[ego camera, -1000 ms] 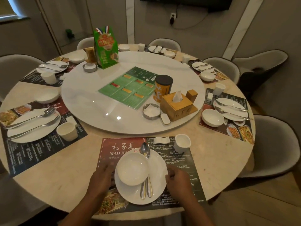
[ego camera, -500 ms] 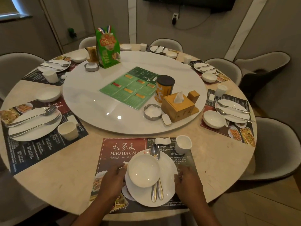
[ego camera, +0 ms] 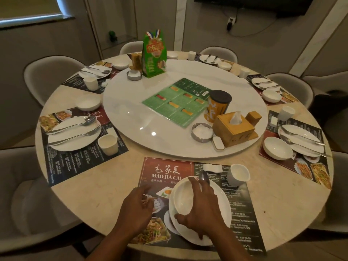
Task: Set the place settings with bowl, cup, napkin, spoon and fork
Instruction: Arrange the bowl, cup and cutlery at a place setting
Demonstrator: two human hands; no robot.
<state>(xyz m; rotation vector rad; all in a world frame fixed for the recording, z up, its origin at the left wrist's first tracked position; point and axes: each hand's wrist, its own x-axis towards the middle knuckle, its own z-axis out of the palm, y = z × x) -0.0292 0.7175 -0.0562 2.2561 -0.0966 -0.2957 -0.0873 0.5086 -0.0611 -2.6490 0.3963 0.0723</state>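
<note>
At the near place setting, a white plate [ego camera: 223, 196] lies on a printed placemat [ego camera: 165, 171]. A white bowl [ego camera: 183, 196] sits on the plate. My right hand [ego camera: 202, 208] spans the bowl, index finger over its far rim and thumb at its near rim. A spoon [ego camera: 204, 176] shows its head past my fingers; the rest of it and any fork are hidden under my hand. My left hand [ego camera: 136, 206] hovers over the mat left of the plate, fingers loosely curled and holding nothing. A white cup [ego camera: 238, 174] and a small white rest [ego camera: 211, 167] stand behind the plate.
A white turntable [ego camera: 131, 113] fills the table's middle, carrying a green menu [ego camera: 177, 102], a tissue box [ego camera: 235, 129], an orange canister [ego camera: 216, 106] and a green box [ego camera: 154, 55]. Other laid settings ring the table, and grey chairs [ego camera: 47, 76] surround it.
My right hand has left the plate's right edge and now lies over the bowl. My left hand has come off the plate's left edge. The plate sits further right on the mat.
</note>
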